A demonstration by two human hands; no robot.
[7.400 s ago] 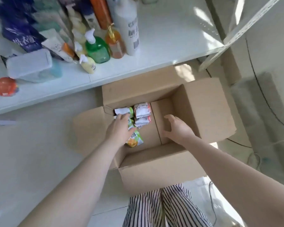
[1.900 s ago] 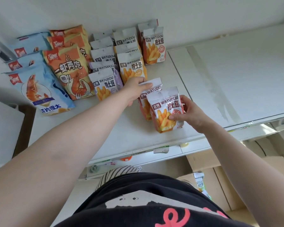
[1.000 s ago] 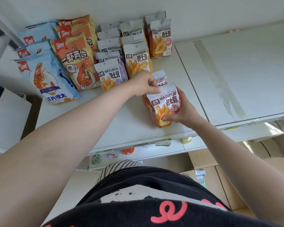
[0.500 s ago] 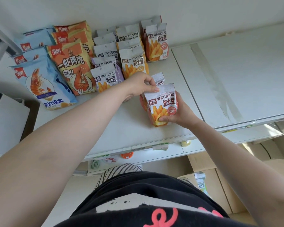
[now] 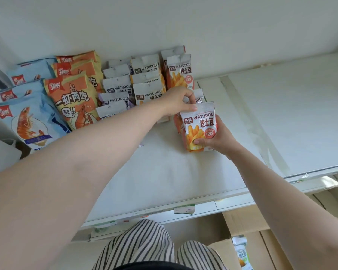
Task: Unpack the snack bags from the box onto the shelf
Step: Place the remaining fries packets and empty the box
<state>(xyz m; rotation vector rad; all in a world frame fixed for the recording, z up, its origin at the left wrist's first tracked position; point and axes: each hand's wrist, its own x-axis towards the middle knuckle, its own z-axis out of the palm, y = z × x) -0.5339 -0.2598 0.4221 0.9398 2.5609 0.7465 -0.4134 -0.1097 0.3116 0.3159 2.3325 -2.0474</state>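
An orange-and-white WATUDOU fries bag (image 5: 200, 126) stands upright on the white shelf (image 5: 164, 176). My right hand (image 5: 217, 140) grips its lower right side, thumb across the front. My left hand (image 5: 179, 103) pinches its top edge from above. Another bag of the same kind (image 5: 198, 98) stands just behind it, mostly hidden by my left hand. The cardboard box (image 5: 261, 240) sits on the floor at bottom right, with a green-and-white bag (image 5: 241, 254) sticking up in it.
Rows of several WATUDOU bags (image 5: 146, 82) stand toward the wall. Large orange shrimp-cracker bags (image 5: 74, 98) and blue ones (image 5: 25, 121) fill the shelf's left side. The right shelf panel (image 5: 281, 117) holds nothing. My striped trousers (image 5: 144, 244) show below the shelf edge.
Since seven seconds ago my hands left the box and brought bags up to the shelf. Over the last second both hands stayed on the front bag, shifting it slightly.
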